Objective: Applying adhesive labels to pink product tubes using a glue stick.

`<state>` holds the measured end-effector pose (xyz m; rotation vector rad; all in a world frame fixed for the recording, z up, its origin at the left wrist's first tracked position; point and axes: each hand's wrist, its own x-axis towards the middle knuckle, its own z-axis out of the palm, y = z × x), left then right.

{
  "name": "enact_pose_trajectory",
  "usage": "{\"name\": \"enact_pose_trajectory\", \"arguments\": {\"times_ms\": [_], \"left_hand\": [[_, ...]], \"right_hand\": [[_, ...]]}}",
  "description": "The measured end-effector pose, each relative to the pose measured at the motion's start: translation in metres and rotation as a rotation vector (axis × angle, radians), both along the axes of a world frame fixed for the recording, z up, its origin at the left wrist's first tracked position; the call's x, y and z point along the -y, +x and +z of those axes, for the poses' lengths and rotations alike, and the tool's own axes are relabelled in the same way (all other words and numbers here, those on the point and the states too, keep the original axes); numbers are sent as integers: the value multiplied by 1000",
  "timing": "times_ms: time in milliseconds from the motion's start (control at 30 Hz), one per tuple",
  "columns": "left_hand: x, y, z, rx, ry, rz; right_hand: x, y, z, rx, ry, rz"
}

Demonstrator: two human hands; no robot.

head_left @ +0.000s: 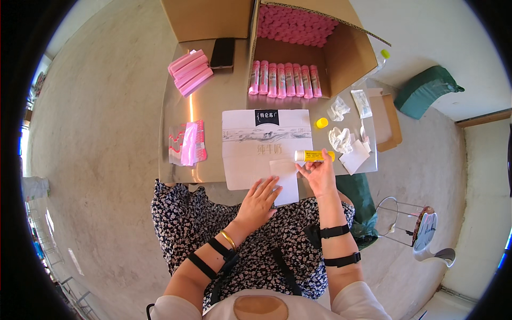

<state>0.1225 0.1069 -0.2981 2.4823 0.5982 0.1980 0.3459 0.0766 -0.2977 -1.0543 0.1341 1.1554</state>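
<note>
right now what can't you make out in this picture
In the head view:
- White paper slip: the left hand hides part of its left side.
- Yellow-and-white tube: right hand's fingers cover part.
- Brown box: cut off by the upper edge.
- Lower green bag: tabletop hides part.

stacked tubes (298, 24) in carton (349, 61) | phone (223, 52) left of carton | paper (287, 184) on cardboard (242, 160)
</note>
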Motion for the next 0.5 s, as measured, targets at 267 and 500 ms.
{"name": "enact_pose_trajectory", "arguments": {"times_ms": [267, 500], "left_hand": [[6, 2, -1, -61, 85, 7], [9, 4, -5, -121, 185, 11]], "right_hand": [[7, 6, 0, 139, 30, 31], [2, -25, 24, 672, -85, 448]]}}
